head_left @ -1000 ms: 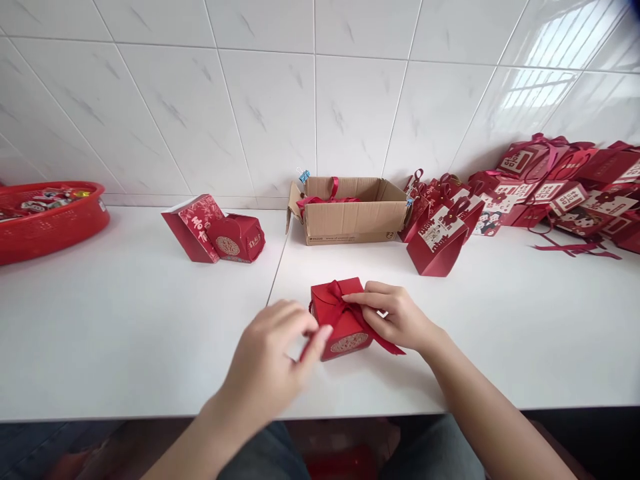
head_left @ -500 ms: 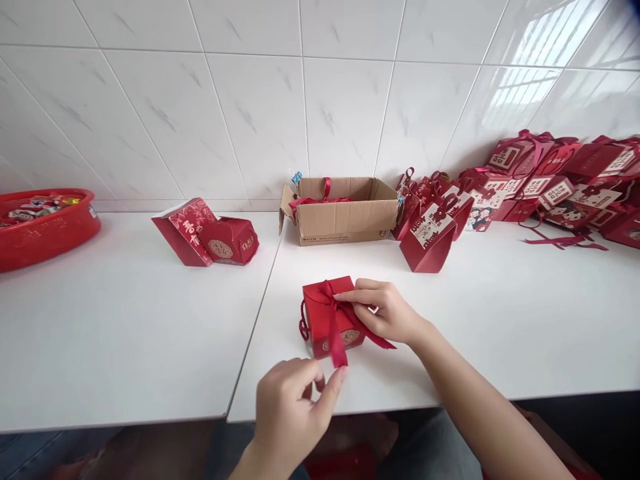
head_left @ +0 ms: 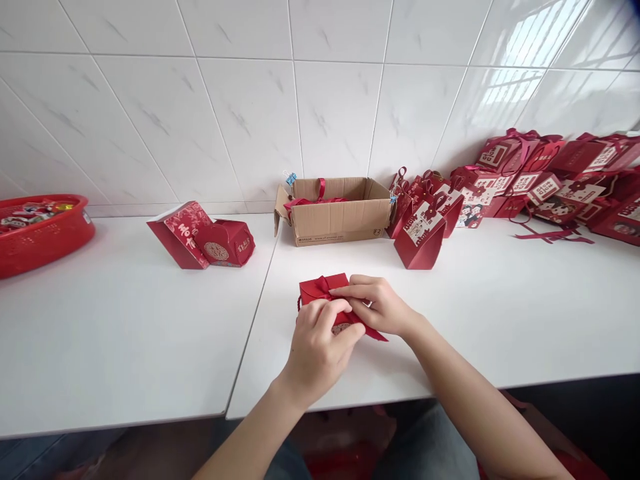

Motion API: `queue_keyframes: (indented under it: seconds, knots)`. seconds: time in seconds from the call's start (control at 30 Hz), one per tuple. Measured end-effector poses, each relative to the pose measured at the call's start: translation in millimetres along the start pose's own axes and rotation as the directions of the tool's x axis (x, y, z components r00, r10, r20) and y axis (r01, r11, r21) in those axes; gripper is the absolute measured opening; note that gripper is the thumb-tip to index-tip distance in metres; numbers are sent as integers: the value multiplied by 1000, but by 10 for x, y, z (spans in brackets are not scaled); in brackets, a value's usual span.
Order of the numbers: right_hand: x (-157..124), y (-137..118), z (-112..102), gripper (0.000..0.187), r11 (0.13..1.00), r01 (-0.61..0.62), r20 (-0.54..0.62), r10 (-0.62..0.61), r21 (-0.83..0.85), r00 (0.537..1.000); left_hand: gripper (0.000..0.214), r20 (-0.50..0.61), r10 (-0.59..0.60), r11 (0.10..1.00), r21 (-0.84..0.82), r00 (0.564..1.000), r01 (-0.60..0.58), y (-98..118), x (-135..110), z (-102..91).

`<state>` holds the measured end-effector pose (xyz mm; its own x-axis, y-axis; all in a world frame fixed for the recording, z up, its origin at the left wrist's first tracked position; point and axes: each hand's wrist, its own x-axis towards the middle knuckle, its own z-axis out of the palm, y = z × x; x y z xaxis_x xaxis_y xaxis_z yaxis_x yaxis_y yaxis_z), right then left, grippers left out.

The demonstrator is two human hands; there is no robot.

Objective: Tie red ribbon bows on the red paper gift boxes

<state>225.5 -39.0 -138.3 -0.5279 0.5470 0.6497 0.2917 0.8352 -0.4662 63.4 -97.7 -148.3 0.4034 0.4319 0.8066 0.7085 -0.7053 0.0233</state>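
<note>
A small red gift box [head_left: 310,288] with a gold round emblem sits on the white table, a red ribbon [head_left: 376,333] tied in a bow across its top. My right hand [head_left: 383,305] presses its outstretched index finger on the knot, its other fingers bent over the ribbon at the box's right side. In front of the box, my left hand [head_left: 320,343] reaches over it, fingers curved, with thumb and index finger apart near the ribbon's right tail. It covers most of the box front and the other tail. Dark red cord shows at the box's left side.
Behind stands a cardboard box [head_left: 343,223] with red ribbon inside. Several red gift bags [head_left: 423,237] and stacked gift boxes [head_left: 520,180] line the right, with loose ribbon [head_left: 555,233] before them. Left are another red box [head_left: 225,243] and a red basin [head_left: 45,240] of wrapped sweets.
My left hand has let go of the ribbon's front tail and moved up and right over the box, close to my right hand. The right index finger stays on the knot.
</note>
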Motion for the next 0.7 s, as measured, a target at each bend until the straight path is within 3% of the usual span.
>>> queue_keyframes:
  seconds: [0.17, 0.4, 0.57, 0.7]
  knots:
    - [2, 1, -13, 38, 1000, 1, 19, 0, -20, 1000, 18, 34, -62, 995, -75, 998, 64, -44, -96, -148]
    - [-8, 8, -15, 40, 1000, -24, 35, 24, 3, 999, 20, -41, -235, 956, -192, 971, 224, -99, -354, -256]
    - [-8, 12, -6, 37, 1000, -26, 28, 26, -9, 999, 25, -171, -215, 941, -299, 961, 158, -109, -366, -233]
    - [-3, 10, -5, 37, 1000, -11, 21, 11, -10, 1000, 32, -136, -145, 950, -297, 980, 99, -54, -311, -264]
